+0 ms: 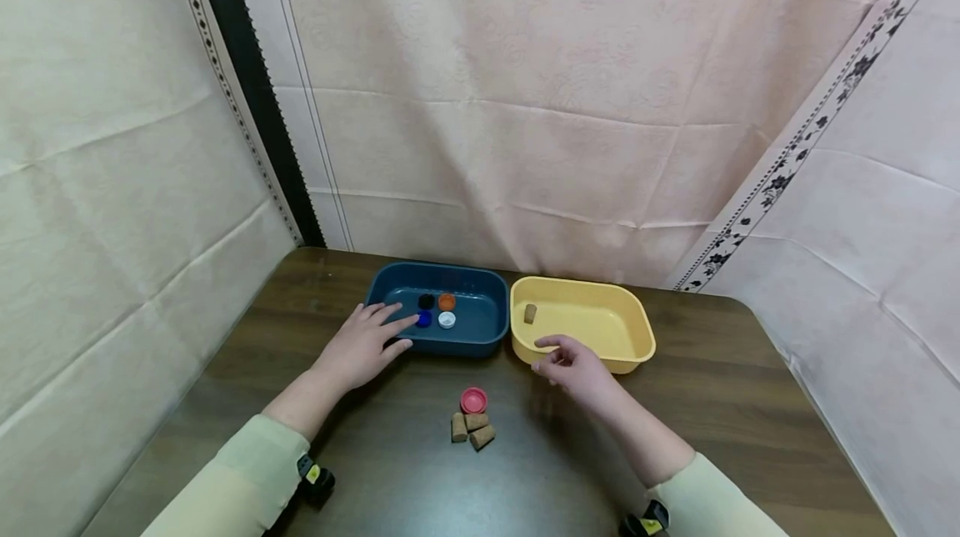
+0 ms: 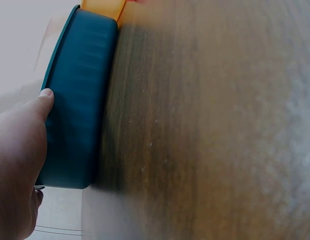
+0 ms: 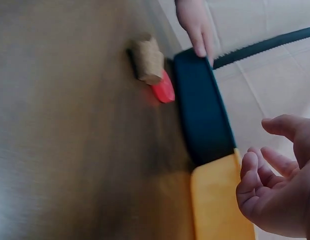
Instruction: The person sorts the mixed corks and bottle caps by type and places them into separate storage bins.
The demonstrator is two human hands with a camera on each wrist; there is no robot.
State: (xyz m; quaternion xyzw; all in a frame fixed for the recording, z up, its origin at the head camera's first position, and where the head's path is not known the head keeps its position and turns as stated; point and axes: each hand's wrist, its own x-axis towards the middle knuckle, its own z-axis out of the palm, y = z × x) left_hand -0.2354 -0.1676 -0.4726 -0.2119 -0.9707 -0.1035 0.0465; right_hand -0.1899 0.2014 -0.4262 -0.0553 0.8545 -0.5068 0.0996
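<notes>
Already the blue plastic tub [image 1: 483, 308] holds four round caps [image 1: 447, 320]; one red cap [image 1: 474, 400], three brown corks [image 1: 476, 421] remain before it. Left fingers [image 1: 397, 326] spread; right fingers [image 1: 553, 340] curl loosely.

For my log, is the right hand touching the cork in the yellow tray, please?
Apart: the head view shows a strip of yellow tray between the right hand and the cork.

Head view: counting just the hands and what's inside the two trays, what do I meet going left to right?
Left hand → blue cap and black cap → white cap and orange cap → cork → right hand.
</notes>
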